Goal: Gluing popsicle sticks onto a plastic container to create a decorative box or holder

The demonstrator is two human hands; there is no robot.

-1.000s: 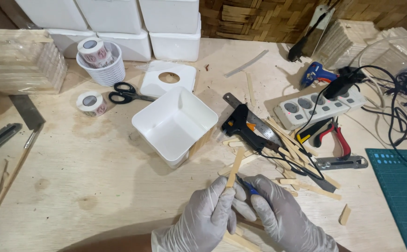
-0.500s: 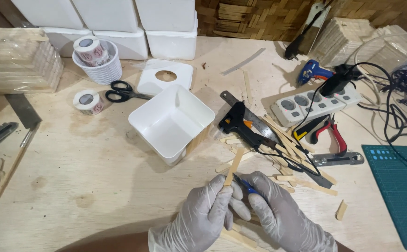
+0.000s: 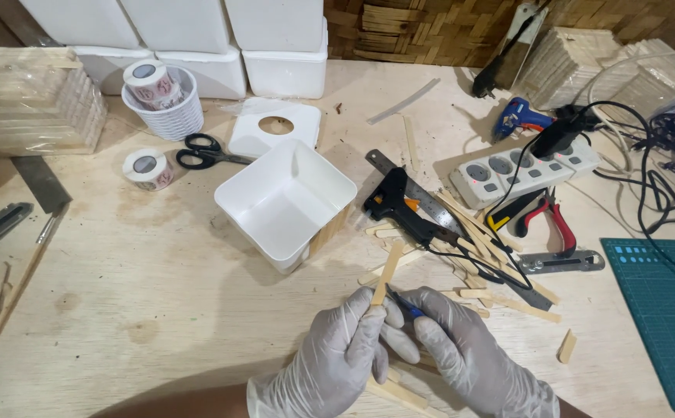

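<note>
At the far left edge of your workbench (image 3: 120, 310) sits a wrapped stack of wooden sticks (image 3: 31, 101), with a metal ruler (image 3: 41, 183) just nearer. Right of that, a white ribbed cup (image 3: 168, 116) holds a tape roll, a second tape roll (image 3: 147, 168) lies on the bench, and black-handled scissors (image 3: 207, 152) rest just beside it. Next comes the white square tub (image 3: 285, 203), with sticks fixed along its near right wall.

Near the bottom centre, your left hand (image 3: 329, 360), in a pale glove, has its fingers closed around the lower end of a flat wooden stick (image 3: 388, 271); the stick rises out of your fingertips, tilted slightly right, its top end free above the bench. Your right hand (image 3: 465, 352) is touching the left, its fingers clamped on a small blue-handled tool (image 3: 407, 307) whose tip meets the stick right at your left fingertips.

Further right lie a black glue gun (image 3: 399, 203), loose sticks, a white power strip (image 3: 519, 170), red-handled pliers (image 3: 546, 217), and a green cutting mat (image 3: 662, 310) at the right edge.
</note>
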